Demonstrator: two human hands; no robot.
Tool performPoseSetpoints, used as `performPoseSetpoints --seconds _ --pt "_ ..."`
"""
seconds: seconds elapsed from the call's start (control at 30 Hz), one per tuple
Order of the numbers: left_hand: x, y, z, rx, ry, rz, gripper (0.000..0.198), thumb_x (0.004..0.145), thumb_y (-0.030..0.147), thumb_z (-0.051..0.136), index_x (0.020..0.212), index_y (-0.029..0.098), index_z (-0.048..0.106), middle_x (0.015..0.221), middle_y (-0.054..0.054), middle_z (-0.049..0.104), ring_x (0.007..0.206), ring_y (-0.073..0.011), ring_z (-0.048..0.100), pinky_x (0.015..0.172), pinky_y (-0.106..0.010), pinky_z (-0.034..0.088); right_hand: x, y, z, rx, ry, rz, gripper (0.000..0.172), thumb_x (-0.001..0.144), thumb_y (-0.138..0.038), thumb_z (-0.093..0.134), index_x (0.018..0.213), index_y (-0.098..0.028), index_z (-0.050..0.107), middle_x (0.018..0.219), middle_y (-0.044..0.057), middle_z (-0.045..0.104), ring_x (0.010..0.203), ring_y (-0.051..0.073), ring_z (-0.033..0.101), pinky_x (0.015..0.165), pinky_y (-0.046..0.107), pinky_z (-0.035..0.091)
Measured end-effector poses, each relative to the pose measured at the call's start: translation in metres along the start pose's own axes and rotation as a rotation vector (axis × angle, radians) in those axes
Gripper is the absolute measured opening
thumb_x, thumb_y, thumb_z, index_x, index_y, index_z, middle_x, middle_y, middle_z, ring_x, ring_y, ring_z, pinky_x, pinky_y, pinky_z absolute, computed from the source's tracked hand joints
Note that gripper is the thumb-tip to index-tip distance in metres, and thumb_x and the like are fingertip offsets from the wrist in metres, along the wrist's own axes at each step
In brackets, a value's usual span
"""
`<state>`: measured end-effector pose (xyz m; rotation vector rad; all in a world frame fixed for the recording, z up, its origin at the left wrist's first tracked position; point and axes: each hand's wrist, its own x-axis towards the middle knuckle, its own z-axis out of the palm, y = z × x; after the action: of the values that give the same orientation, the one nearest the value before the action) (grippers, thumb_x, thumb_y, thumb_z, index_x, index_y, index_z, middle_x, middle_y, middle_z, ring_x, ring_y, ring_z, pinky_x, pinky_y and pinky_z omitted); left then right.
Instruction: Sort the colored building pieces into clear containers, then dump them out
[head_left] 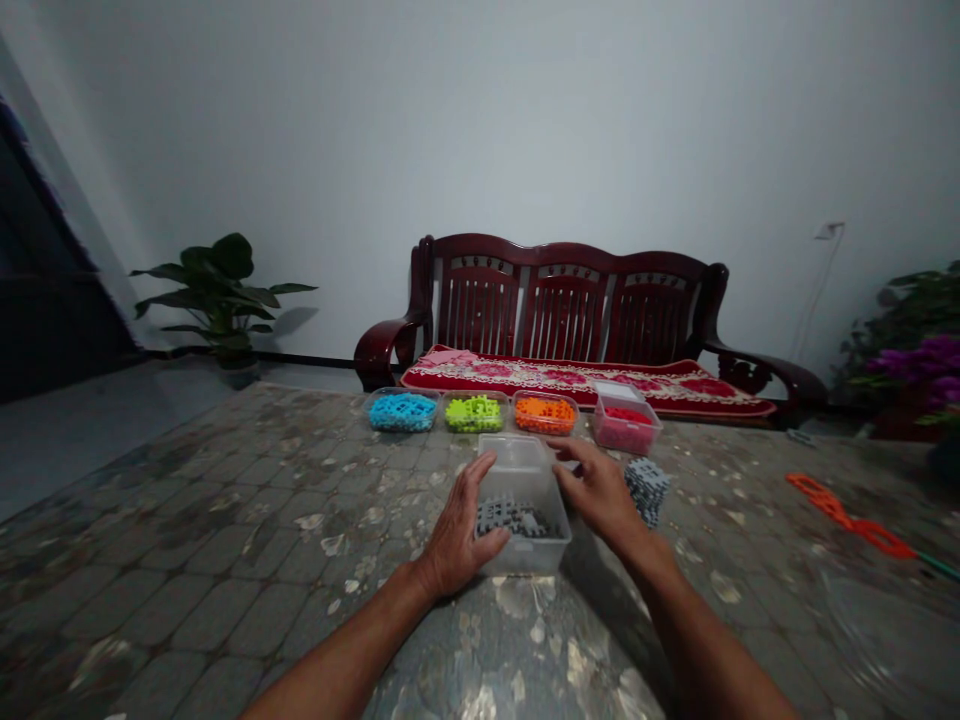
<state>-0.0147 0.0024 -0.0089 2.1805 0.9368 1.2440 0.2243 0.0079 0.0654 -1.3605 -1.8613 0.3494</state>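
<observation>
A clear plastic box [517, 455] with a few grey interlocking pieces [510, 518] in its bottom stands on the stone-patterned table [247, 530]. My left hand [459, 532] clasps its left wall, thumb hooked over the near corner. My right hand [600, 492] presses against its right wall, fingers curved along the rim. A stack of grey pieces [647, 489] stands just right of my right hand.
Behind the box stand tubs of blue pieces [403, 411], green pieces [474, 412], orange pieces [545, 413] and red pieces [626, 425]. An orange strip [847, 516] lies at the right. A dark wooden bench [570, 320] and potted plants [221, 290] stand beyond.
</observation>
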Motion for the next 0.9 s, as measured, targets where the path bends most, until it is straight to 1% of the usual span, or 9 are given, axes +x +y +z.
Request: performPoseSetpoints --seconds 0.03,0.1,0.27,0.5,0.6,0.67,0.77,0.83,0.9 --pt "0.0 0.001 0.0 0.004 -0.002 0.002 0.082 0.089 0.046 0.058 0.157 0.02 0.021 0.16 -0.018 0.032 0.147 -0.0368 0.033 0.122 -0.06 0.024 0.001 0.006 -0.005 -0.051 0.035 0.038 0.041 0.088 -0.021 0.051 0.125 -0.021 0.067 0.127 0.01 0.07 0.114 0.023 0.066 0.103 0.041 0.049" --pt "0.0 0.002 -0.001 0.014 -0.004 0.009 0.081 0.089 0.045 0.058 0.157 0.019 0.023 0.16 -0.018 0.032 0.148 -0.0369 0.032 0.122 -0.06 0.024 0.0 0.016 -0.012 -0.185 0.034 0.111 0.044 0.087 -0.022 0.052 0.13 -0.017 0.064 0.131 0.011 0.069 0.121 0.025 0.063 0.108 0.041 0.045" --pt "0.0 0.004 -0.002 0.028 0.003 0.01 0.08 0.089 0.042 0.06 0.157 0.02 0.024 0.16 -0.017 0.033 0.148 -0.0372 0.032 0.123 -0.061 0.022 -0.005 0.021 -0.014 -0.495 -0.153 0.221 0.058 0.087 -0.03 0.06 0.142 -0.011 0.055 0.143 0.017 0.06 0.13 0.033 0.055 0.111 0.043 0.04" --pt "0.001 0.003 -0.002 0.036 -0.009 0.03 0.076 0.091 0.046 0.057 0.156 0.02 0.026 0.161 -0.018 0.032 0.148 -0.0373 0.031 0.122 -0.06 0.023 -0.006 0.023 -0.009 -0.624 -0.203 0.266 0.06 0.088 -0.029 0.06 0.145 -0.015 0.052 0.136 0.015 0.066 0.124 0.03 0.06 0.103 0.038 0.044" --pt "0.001 0.003 -0.002 0.04 -0.002 0.047 0.075 0.092 0.046 0.056 0.156 0.02 0.027 0.161 -0.018 0.032 0.149 -0.0371 0.031 0.123 -0.06 0.023 -0.006 0.03 -0.009 -0.614 -0.195 0.242 0.061 0.086 -0.027 0.061 0.144 -0.012 0.053 0.134 0.017 0.067 0.123 0.031 0.06 0.102 0.039 0.045" --pt "0.001 0.003 -0.002 0.042 -0.001 0.043 0.076 0.091 0.046 0.056 0.156 0.02 0.026 0.161 -0.017 0.032 0.149 -0.037 0.031 0.122 -0.06 0.023 -0.004 0.031 -0.011 -0.568 -0.15 0.222 0.062 0.084 -0.027 0.063 0.143 -0.011 0.054 0.133 0.018 0.067 0.121 0.032 0.061 0.102 0.041 0.045" --pt "0.001 0.002 -0.002 0.048 -0.005 0.037 0.076 0.091 0.046 0.056 0.156 0.021 0.026 0.161 -0.017 0.032 0.149 -0.0368 0.032 0.123 -0.06 0.023 0.0 0.025 -0.017 -0.389 -0.07 0.181 0.062 0.082 -0.03 0.067 0.141 -0.015 0.056 0.129 0.014 0.068 0.117 0.03 0.062 0.102 0.042 0.046" --pt "0.001 0.002 -0.002 0.053 -0.005 0.043 0.076 0.092 0.046 0.057 0.156 0.021 0.025 0.161 -0.017 0.032 0.149 -0.0369 0.031 0.123 -0.06 0.022 0.001 0.015 -0.02 -0.219 -0.085 0.116 0.06 0.08 -0.03 0.068 0.139 -0.02 0.059 0.127 0.01 0.07 0.115 0.028 0.064 0.101 0.041 0.047" --pt "0.001 0.002 -0.001 0.057 -0.001 0.047 0.076 0.092 0.047 0.057 0.156 0.022 0.025 0.161 -0.017 0.032 0.149 -0.0368 0.031 0.123 -0.061 0.021 0.0 0.004 -0.021 -0.1 -0.16 0.034 0.057 0.077 -0.028 0.071 0.134 -0.022 0.063 0.126 0.008 0.07 0.116 0.026 0.063 0.102 0.041 0.047"
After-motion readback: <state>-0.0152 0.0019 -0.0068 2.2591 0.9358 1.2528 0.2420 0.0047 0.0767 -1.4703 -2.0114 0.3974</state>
